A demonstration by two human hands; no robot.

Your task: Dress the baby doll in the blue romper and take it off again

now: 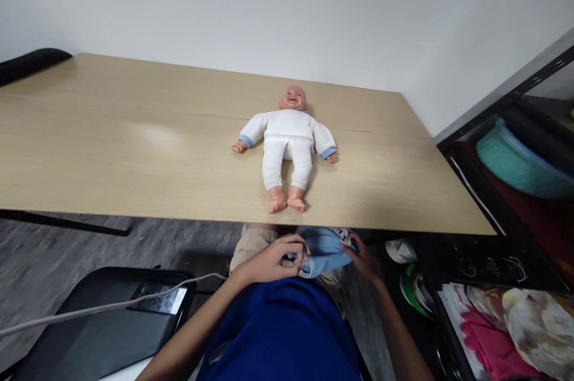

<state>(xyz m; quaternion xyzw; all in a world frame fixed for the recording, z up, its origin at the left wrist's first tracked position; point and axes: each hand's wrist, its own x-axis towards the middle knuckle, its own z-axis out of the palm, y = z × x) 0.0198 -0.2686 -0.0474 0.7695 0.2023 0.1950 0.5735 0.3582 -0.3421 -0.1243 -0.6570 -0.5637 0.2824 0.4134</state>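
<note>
Light-blue cloth [326,250] held over the lap, between the two grips, just on the near side of the bench [134,148]. Left grip [280,258] pinches its pale-rimmed end; right grip [362,258] pinches the other, beside a printed patch [343,234]. Long axis runs crosswise, grip to grip, right end slightly farther out. Print too small to read. Doll [289,124] lies face-up beyond both grips, feet toward them.

the left forearm [204,319] slants up and inward, bare, to the left hand [287,258], which lies back upward with fingers curled toward the thumb in a pinch. the right forearm [398,324], also bare, leans inward; the right hand [362,258] faces its partner, thumb angled inward, fingers bent, the two apart.
</note>
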